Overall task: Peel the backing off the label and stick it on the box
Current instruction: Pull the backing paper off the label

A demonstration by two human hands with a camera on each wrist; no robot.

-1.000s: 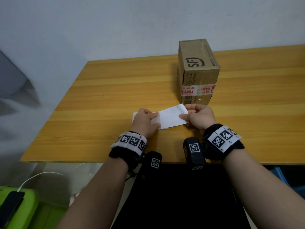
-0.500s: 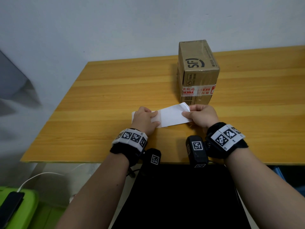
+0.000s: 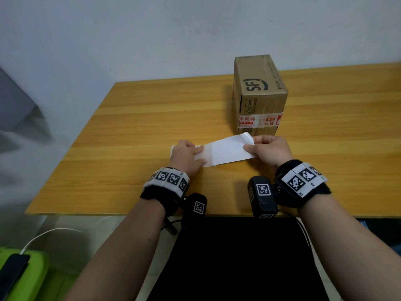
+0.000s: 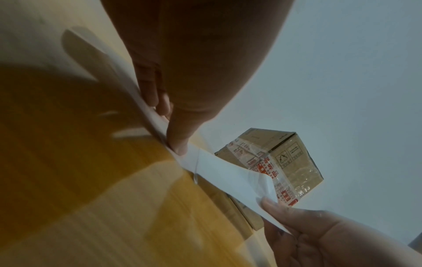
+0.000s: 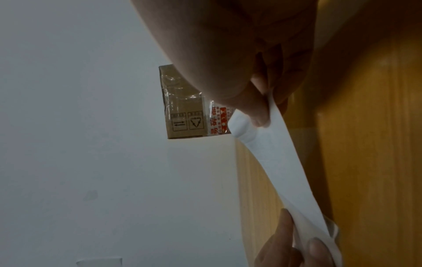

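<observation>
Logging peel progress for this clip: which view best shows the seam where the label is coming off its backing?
The head view: the label lies face-up between the left hand and right hand, seam visible near the left. The left wrist view shows that seam edge-on beside the thumb. In the right wrist view the strip runs lengthwise, and the seam is unclear.

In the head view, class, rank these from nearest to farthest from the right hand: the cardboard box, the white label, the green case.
1. White label: pinched in the right hand.
2. Cardboard box: just behind the hand, on the table.
3. Green case: far left, below the table.
</observation>
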